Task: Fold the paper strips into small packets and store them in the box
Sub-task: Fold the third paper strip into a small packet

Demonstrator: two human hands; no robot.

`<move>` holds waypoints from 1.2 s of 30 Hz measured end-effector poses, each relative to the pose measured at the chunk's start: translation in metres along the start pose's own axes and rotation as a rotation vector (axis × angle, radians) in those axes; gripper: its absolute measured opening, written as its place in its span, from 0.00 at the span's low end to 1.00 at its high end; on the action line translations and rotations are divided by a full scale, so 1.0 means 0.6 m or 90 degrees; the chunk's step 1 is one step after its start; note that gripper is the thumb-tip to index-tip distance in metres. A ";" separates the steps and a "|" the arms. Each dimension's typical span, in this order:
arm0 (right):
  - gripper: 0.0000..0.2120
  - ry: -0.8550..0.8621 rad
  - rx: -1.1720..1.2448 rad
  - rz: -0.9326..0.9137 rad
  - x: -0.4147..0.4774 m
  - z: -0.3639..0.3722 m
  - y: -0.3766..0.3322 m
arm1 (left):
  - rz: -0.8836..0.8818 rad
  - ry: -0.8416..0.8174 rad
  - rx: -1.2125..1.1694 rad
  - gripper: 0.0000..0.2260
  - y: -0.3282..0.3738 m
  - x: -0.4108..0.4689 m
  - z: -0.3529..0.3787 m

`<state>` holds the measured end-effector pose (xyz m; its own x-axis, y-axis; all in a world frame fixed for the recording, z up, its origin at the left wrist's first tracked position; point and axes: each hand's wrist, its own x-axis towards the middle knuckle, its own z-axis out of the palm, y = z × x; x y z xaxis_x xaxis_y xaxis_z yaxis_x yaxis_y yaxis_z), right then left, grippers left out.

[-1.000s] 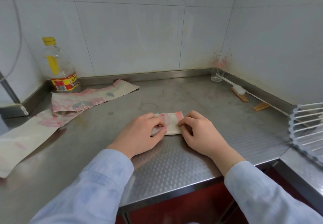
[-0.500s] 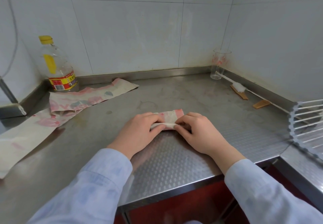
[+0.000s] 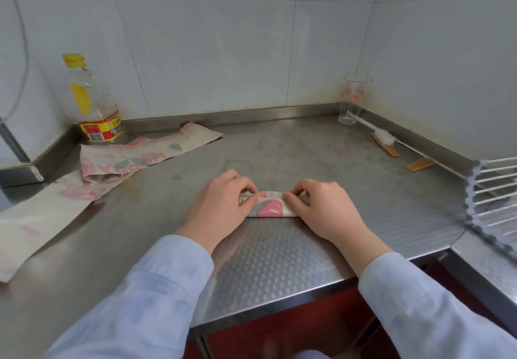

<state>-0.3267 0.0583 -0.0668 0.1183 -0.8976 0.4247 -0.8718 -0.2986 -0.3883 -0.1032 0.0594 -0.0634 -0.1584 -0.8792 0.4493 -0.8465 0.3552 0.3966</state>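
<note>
A small folded paper packet (image 3: 270,207), white with a pink and grey print, lies on the steel counter (image 3: 279,252) between my hands. My left hand (image 3: 221,207) pinches its left end with curled fingers and thumb. My right hand (image 3: 324,207) pinches its right end the same way. Two more printed paper strips lie at the left: a partly folded strip (image 3: 145,154) near the bottle and a long flat strip (image 3: 42,218) reaching the counter's left front. No box is in view.
A clear bottle with a yellow cap (image 3: 92,103) stands in the back left corner. A glass (image 3: 354,101), a white brush (image 3: 384,137) and a small wooden piece (image 3: 419,164) lie along the right wall. A white wire rack (image 3: 498,193) sits at the right edge.
The packet has been folded over toward me, so it is narrower and shows its pink printed side. Both hands shifted from pressing it flat to pinching its ends.
</note>
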 end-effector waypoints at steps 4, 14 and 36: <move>0.11 0.030 -0.003 -0.006 0.000 -0.003 -0.001 | 0.097 -0.048 -0.010 0.10 0.000 0.001 -0.005; 0.15 -0.017 0.023 -0.229 -0.006 -0.016 -0.008 | 0.092 -0.083 0.014 0.20 -0.018 -0.002 -0.018; 0.08 0.032 -0.012 -0.031 0.003 0.002 0.002 | 0.059 0.052 0.108 0.06 -0.007 0.003 -0.001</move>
<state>-0.3268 0.0560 -0.0677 0.1373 -0.8646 0.4833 -0.8748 -0.3347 -0.3503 -0.0995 0.0568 -0.0638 -0.2036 -0.8138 0.5443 -0.9047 0.3689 0.2131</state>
